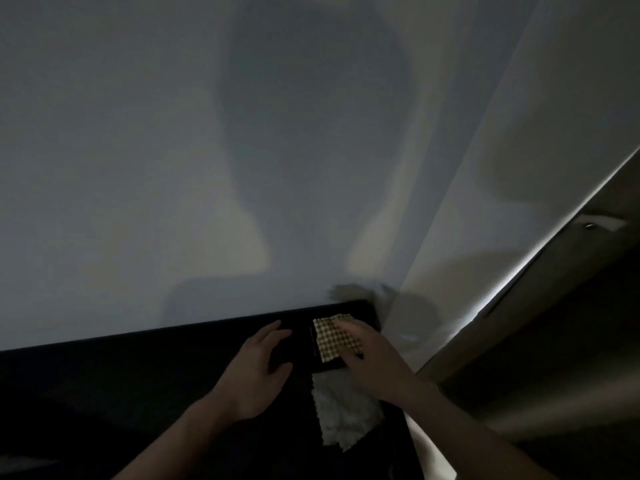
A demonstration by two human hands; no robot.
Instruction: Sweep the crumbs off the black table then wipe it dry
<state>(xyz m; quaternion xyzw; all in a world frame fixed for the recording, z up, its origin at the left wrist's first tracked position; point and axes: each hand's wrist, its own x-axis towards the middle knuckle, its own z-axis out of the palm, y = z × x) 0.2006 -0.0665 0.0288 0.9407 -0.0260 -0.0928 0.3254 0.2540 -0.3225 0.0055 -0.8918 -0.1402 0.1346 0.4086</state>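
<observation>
The black table (104, 393) fills the lower part of the view, its far edge against a pale wall (173, 133) and its far right corner close to where that wall meets another. The room is dim and no crumbs can be made out on the dark top, so how much sweeping is done cannot be told.

A white cloth (343, 417) lies flat near the table's right edge, its long axis running from the near side toward the far right corner. Just beyond it, in that corner, a checked cloth (334, 337) lies on the table, squarish, tilted so that one corner points to the far edge.

The right hand (367, 358) rests on the checked cloth with fingers spread and fairly straight, pressing rather than pinching. The left hand (259, 372) lies flat on the table just left of the cloths, fingers extended toward the far edge, holding nothing.

The step in hand looks like wiping at the far right corner. The next move probably calls for steady downward pressure and a pull along the far edge, away from the corner.
</observation>
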